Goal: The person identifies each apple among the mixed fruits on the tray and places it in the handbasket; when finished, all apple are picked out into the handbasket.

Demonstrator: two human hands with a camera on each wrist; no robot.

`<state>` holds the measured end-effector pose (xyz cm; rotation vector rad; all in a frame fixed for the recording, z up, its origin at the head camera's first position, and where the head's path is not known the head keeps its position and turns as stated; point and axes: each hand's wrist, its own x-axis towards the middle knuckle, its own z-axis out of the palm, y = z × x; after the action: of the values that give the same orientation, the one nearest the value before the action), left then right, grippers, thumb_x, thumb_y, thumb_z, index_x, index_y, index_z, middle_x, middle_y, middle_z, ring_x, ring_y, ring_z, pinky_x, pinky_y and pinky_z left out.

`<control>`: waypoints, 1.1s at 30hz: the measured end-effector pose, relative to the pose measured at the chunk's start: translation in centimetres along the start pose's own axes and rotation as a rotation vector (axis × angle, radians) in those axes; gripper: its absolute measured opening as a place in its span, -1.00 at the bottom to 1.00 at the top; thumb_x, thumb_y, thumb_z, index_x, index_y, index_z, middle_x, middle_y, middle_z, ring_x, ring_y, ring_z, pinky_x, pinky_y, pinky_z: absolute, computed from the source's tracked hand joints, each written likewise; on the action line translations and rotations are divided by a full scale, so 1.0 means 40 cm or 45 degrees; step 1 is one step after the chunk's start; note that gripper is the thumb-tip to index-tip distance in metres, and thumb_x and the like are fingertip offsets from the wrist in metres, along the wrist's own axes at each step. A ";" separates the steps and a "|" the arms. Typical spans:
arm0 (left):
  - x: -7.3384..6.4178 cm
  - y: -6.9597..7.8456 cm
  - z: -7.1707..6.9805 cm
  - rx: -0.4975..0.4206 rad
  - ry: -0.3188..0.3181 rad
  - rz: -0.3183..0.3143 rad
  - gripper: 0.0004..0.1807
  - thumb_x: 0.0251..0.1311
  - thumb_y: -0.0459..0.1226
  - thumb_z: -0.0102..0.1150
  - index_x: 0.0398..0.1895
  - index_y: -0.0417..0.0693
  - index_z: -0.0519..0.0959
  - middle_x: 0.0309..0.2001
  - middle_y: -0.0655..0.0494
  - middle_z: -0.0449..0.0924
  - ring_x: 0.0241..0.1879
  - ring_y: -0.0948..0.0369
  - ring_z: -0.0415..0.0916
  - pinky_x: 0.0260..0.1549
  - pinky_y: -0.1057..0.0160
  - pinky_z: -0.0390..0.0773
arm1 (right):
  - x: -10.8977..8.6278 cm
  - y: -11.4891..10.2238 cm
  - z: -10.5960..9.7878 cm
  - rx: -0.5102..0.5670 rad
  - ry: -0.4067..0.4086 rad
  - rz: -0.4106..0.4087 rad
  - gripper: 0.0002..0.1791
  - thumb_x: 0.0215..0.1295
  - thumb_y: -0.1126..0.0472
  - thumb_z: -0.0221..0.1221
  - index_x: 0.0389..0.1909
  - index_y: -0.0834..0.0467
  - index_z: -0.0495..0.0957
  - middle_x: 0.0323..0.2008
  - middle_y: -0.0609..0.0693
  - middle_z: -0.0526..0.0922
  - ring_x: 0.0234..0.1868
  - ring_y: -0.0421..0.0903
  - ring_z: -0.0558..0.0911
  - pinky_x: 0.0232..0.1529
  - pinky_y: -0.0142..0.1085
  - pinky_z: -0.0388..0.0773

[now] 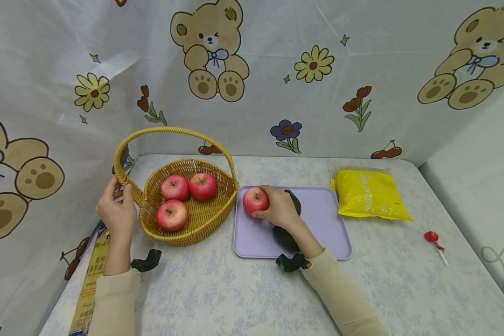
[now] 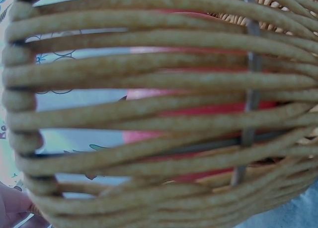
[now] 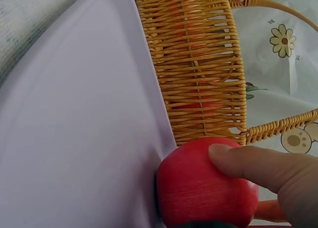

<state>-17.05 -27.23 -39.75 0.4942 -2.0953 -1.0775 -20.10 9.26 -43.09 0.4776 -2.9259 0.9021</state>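
A red apple (image 1: pixel 255 201) is in my right hand (image 1: pixel 280 208), gripped between thumb and fingers over the left end of the lilac tray (image 1: pixel 323 224). The right wrist view shows the thumb pressed on the apple (image 3: pixel 206 186) beside the tray's rim. My left hand (image 1: pixel 118 207) holds the lower left part of the handle of the yellow wicker basket (image 1: pixel 212 233). Inside the basket lie three apples (image 1: pixel 172 215). Two dark green rounded things (image 1: pixel 285 239) lie on the tray, partly hidden by my right hand and wrist. Woven basket strands (image 2: pixel 149 81) fill the left wrist view.
Right of the tray lies a yellow packet (image 1: pixel 369 193). A red lollipop (image 1: pixel 432 237) is near the table's right side. Along the left edge, a long gold package (image 1: pixel 90 275) runs partly under my left arm. A bear-printed curtain (image 1: pixel 252 121) hangs behind the table.
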 end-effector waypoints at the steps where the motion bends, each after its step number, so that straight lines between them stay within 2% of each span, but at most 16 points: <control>1: 0.000 -0.001 0.000 0.002 0.003 -0.001 -0.65 0.38 -0.19 0.07 0.18 0.00 0.58 0.06 -0.01 0.67 -0.30 0.69 0.32 -0.33 0.65 0.33 | 0.000 0.000 -0.002 0.009 0.004 0.007 -0.16 -0.09 0.03 0.53 0.24 0.25 0.45 0.11 0.16 0.63 0.09 0.12 0.60 0.14 0.02 0.50; 6: -0.003 0.001 -0.002 -0.003 -0.003 0.001 -0.64 0.38 -0.18 0.08 0.19 0.01 0.58 0.06 -0.02 0.66 -0.30 0.68 0.32 -0.32 0.64 0.33 | -0.007 -0.008 -0.025 0.065 0.057 0.054 -0.14 -0.10 0.03 0.52 0.26 0.25 0.44 0.15 0.16 0.59 0.13 0.13 0.58 0.13 0.02 0.52; 11: -0.003 0.000 -0.002 -0.009 0.002 0.016 -0.65 0.38 -0.19 0.08 0.18 0.01 0.59 0.06 -0.03 0.67 -0.31 0.68 0.32 -0.33 0.65 0.32 | -0.019 -0.026 -0.064 0.198 0.112 0.080 -0.13 -0.09 0.10 0.52 0.28 0.26 0.40 0.19 0.18 0.55 0.15 0.13 0.54 0.09 0.02 0.56; 16: -0.005 0.000 -0.004 -0.029 0.017 0.049 -0.65 0.37 -0.22 0.08 0.18 -0.05 0.59 0.04 -0.06 0.67 -0.32 0.68 0.33 -0.34 0.66 0.31 | -0.030 -0.054 -0.104 0.294 0.147 0.014 -0.12 -0.09 0.17 0.52 0.30 0.25 0.38 0.22 0.17 0.52 0.15 0.10 0.52 0.05 -0.01 0.59; 21: -0.003 0.001 -0.001 -0.041 0.020 0.023 -0.64 0.37 -0.22 0.09 0.19 -0.04 0.58 0.06 -0.08 0.66 -0.32 0.69 0.32 -0.34 0.66 0.31 | -0.039 -0.102 -0.127 0.396 0.123 -0.081 -0.13 -0.06 0.19 0.51 0.32 0.22 0.36 0.25 0.12 0.49 0.17 0.05 0.51 -0.04 -0.09 0.64; 27: -0.001 0.001 -0.001 -0.019 0.006 0.024 -0.64 0.38 -0.20 0.07 0.19 -0.04 0.58 0.05 -0.05 0.67 -0.31 0.68 0.32 -0.33 0.65 0.32 | -0.027 -0.170 -0.115 0.483 0.073 -0.190 -0.15 -0.06 0.21 0.50 0.31 0.17 0.38 0.21 0.06 0.52 0.14 -0.02 0.55 -0.12 -0.26 0.66; 33: 0.000 0.002 0.002 0.010 0.000 0.015 -0.64 0.39 -0.19 0.06 0.19 -0.03 0.58 0.05 -0.01 0.67 -0.29 0.67 0.33 -0.33 0.67 0.33 | 0.004 -0.236 -0.064 0.484 -0.004 -0.240 -0.14 -0.05 0.18 0.50 0.33 0.18 0.37 0.23 0.08 0.50 0.18 0.01 0.53 -0.02 -0.13 0.63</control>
<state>-17.09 -27.16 -39.72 0.4852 -2.1007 -1.0626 -17.53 3.25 -35.82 0.7565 -2.6515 1.4301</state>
